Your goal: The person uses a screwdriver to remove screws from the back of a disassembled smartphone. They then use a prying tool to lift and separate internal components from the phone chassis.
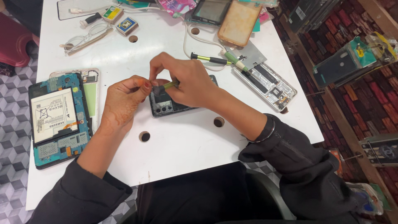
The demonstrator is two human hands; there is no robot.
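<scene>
A dark opened phone (168,105) lies on the white table (186,145), camera openings facing up. My right hand (186,81) grips a thin green-handled tool (170,85) over the phone's upper edge. My left hand (122,101) pinches a small dark grey part (158,89) right at the tool's tip, fingers touching the right hand. The phone's right half is hidden under my right hand.
An opened blue tablet with a white battery (58,116) lies at the left. A stripped silver phone frame (265,81), a black-and-green screwdriver (209,59) and another green tool sit behind. Glasses (85,39), small boxes, phones and a tan case (239,21) crowd the far edge. Round holes dot the table.
</scene>
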